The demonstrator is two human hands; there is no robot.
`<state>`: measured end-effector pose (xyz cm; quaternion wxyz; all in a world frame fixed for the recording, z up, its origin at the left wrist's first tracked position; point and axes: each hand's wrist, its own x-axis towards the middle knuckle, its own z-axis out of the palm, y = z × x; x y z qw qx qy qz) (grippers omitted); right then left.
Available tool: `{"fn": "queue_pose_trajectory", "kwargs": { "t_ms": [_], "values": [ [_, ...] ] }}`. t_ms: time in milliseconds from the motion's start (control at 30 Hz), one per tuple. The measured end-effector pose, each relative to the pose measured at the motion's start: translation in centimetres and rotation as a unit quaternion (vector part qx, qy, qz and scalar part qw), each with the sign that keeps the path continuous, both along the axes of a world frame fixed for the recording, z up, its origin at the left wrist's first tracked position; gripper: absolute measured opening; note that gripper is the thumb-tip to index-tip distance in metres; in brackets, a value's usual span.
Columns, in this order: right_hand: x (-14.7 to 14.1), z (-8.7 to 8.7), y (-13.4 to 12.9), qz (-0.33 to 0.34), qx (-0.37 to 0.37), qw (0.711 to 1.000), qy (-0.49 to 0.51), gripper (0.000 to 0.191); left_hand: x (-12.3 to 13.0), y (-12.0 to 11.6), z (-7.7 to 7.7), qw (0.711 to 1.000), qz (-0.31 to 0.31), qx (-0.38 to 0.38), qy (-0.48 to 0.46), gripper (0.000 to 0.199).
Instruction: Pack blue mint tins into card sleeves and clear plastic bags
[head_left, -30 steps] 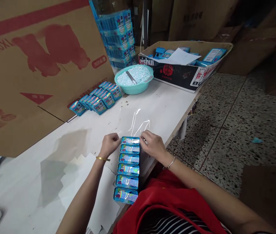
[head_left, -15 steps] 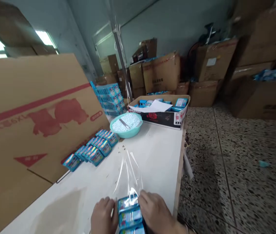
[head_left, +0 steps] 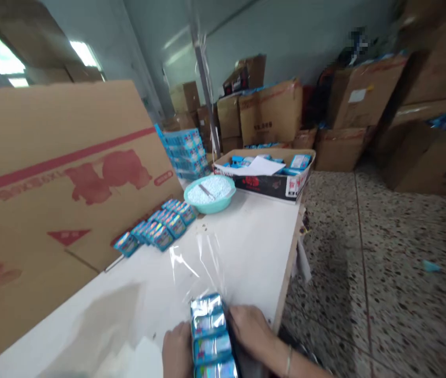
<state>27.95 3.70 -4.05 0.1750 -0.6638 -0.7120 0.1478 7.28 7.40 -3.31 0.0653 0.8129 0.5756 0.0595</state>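
A row of several blue packs [head_left: 211, 336] lies near the table's front, with a clear plastic bag [head_left: 197, 262] over the far end and spreading away across the table. My left hand [head_left: 178, 349] is closed against the left side of the packs. My right hand [head_left: 252, 328] is closed at their right side, fingers bent around the edge. The fingertips of both hands are partly hidden by the packs and blurred.
Small blue packs [head_left: 162, 228] stand in rows beside a big carton [head_left: 69, 173] on the left. Behind are a teal basin [head_left: 210, 197] of pale pellets with tweezers and an open box [head_left: 266, 184]. The table's right edge borders a speckled floor [head_left: 333, 262].
The packs reach farther into the plastic, with more of them showing. Both hands are nearer the packs' near part. The view has shifted slightly, and a white sheet shows at lower left.
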Motion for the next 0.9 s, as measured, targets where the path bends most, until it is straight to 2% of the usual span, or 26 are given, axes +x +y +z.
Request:
{"fn": "queue_pose_trajectory", "kwargs": {
  "t_ms": [133, 267, 333, 533, 700, 900],
  "values": [
    [-0.2, 1.0, -0.8, 0.049, -0.054, 0.997, -0.029, 0.027, -0.3, -2.3, 1.9, 0.999, 0.003, -0.044, 0.015, 0.025],
    [-1.2, 0.5, 0.1, 0.067, -0.051, 0.995, -0.061, 0.028, -0.8, -2.4, 2.0, 0.994, 0.09, -0.037, 0.055, 0.025],
    [-1.5, 0.3, 0.3, 0.077, -0.045, 0.994, -0.067, 0.029, -0.7, -2.4, 2.0, 0.992, 0.103, -0.042, 0.063, 0.026],
    [-1.1, 0.4, -0.7, 0.116, -0.053, 0.99, -0.057, 0.027, -0.3, -4.2, 2.3, 0.994, 0.042, -0.072, 0.067, 0.027],
    [-0.6, 0.9, -1.6, 0.118, -0.063, 0.989, -0.06, 0.031, -0.3, -5.5, 3.1, 0.99, 0.034, -0.092, 0.102, 0.025],
    [0.2, 1.6, -4.2, 0.196, -0.056, 0.978, -0.054, 0.029, -0.3, -9.0, 4.1, 0.992, -0.003, -0.121, 0.035, 0.026]
  ]
}}
